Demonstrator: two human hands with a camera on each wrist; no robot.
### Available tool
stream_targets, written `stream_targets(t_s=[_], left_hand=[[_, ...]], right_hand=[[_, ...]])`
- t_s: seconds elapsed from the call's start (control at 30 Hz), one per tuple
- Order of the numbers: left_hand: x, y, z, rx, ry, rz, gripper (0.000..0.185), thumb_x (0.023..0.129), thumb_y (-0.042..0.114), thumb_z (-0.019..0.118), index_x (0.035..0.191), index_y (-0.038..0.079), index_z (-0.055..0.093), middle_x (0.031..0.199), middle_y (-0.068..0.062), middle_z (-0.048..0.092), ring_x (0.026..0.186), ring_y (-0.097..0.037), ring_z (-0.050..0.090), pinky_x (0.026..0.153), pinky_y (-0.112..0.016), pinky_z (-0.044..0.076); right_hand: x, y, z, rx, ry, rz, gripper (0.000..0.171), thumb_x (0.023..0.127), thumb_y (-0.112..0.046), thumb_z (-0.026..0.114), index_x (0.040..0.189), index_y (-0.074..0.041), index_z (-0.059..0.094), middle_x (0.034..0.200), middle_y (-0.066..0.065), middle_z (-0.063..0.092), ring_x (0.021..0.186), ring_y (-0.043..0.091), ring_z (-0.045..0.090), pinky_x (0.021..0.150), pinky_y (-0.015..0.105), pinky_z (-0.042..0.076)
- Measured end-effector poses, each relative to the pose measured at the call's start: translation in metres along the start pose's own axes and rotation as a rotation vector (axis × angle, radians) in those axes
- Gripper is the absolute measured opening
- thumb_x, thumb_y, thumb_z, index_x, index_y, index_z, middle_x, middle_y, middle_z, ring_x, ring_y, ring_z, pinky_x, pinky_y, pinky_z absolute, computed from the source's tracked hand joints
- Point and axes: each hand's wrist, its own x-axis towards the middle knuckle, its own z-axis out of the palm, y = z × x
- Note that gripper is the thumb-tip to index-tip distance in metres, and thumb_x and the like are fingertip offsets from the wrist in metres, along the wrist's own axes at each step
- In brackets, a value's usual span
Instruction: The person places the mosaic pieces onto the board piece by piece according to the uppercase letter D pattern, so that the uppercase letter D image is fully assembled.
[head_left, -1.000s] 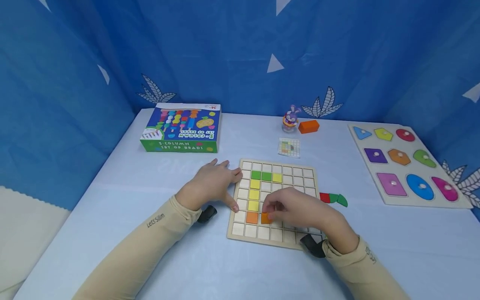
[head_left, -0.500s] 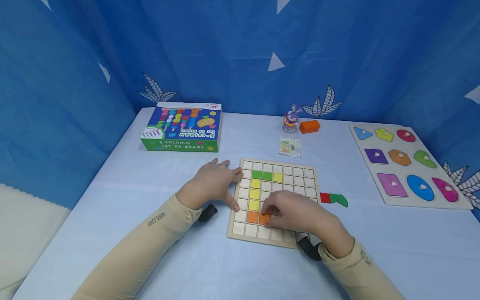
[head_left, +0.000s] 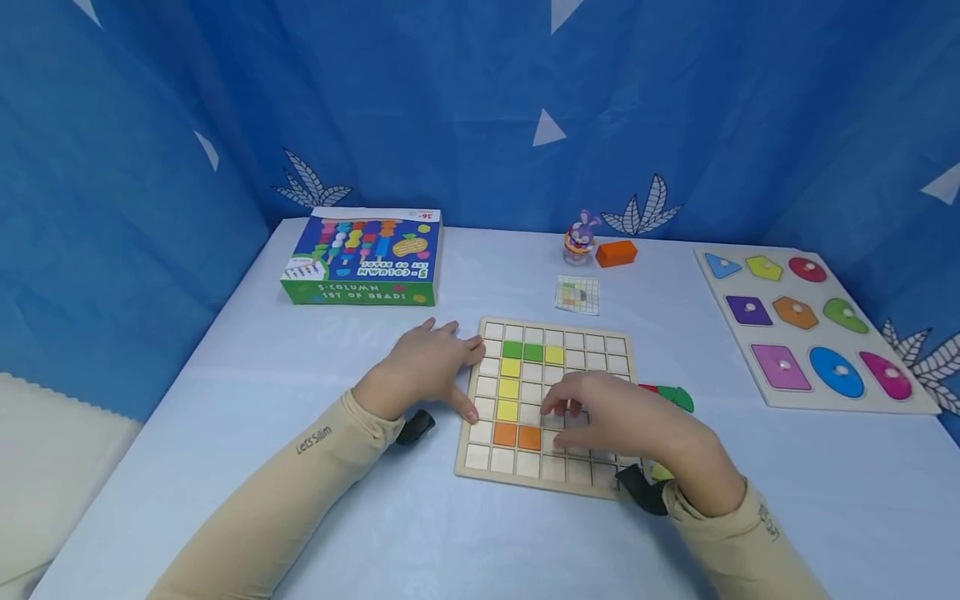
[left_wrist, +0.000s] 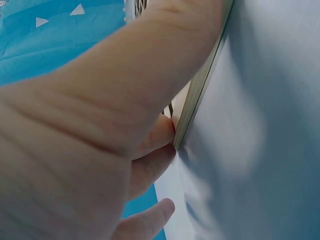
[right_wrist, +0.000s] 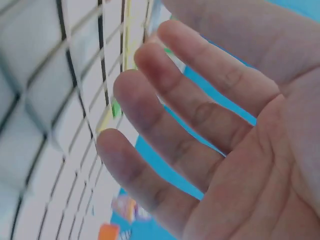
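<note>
Lifted clear since half a second ago, our right hand (head_left: 615, 417) now hovers over the grid board (head_left: 600, 343) with fingers loosely spread and empty, leaving the orange tile (head_left: 529, 437) seated in its cell beside another orange one. Our left hand (head_left: 423, 367) presses flat fingers against the board's left edge on the desk (head_left: 225, 358). We judge the tile light, stiff and smooth, best pinched by its edges.
</note>
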Motion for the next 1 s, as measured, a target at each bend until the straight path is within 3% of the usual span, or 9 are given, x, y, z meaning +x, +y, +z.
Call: stream_targets(t_s=[0.2,0.5,0.77,1.0], left_hand=[[0.000,0.000,0.001,-0.005,-0.010,0.001,0.109,0.064,0.074,0.077,0.154,0.021,0.046,0.157,0.000,0.041,0.147,-0.037,0.029,0.118,-0.059,0.021],[0.000,0.000,0.000,-0.017,-0.001,-0.001,0.109,0.063,0.074,0.078,0.153,0.021,0.047,0.157,0.000,0.042,0.147,-0.037,0.029,0.119,-0.059,0.020],[-0.001,0.000,-0.001,-0.024,0.001,-0.006,0.109,0.063,0.073,0.078,0.153,0.021,0.047,0.157,0.000,0.042,0.147,-0.037,0.029,0.119,-0.058,0.020],[-0.001,0.000,-0.001,-0.024,-0.011,-0.008,0.109,0.064,0.074,0.078,0.154,0.022,0.046,0.158,0.001,0.041,0.147,-0.036,0.028,0.119,-0.058,0.020]], right_hand=[[-0.026,0.029,-0.013,-0.005,-0.017,0.089,0.040,0.076,-0.023,0.091,0.112,-0.019,0.074,0.095,-0.007,0.063,0.092,0.018,0.056,0.084,0.036,0.055],[-0.066,0.076,-0.018,0.011,-0.062,0.200,0.050,0.065,-0.024,0.096,0.110,-0.018,0.074,0.096,-0.004,0.062,0.093,0.020,0.055,0.078,0.035,0.057],[-0.072,0.093,-0.009,0.046,-0.087,0.232,0.048,0.064,-0.027,0.096,0.106,-0.019,0.073,0.095,-0.004,0.062,0.092,0.019,0.054,0.084,0.040,0.056],[-0.067,0.093,-0.001,0.044,-0.067,0.255,0.043,0.064,-0.020,0.096,0.099,-0.018,0.071,0.088,-0.003,0.059,0.087,0.019,0.053,0.078,0.037,0.054]])
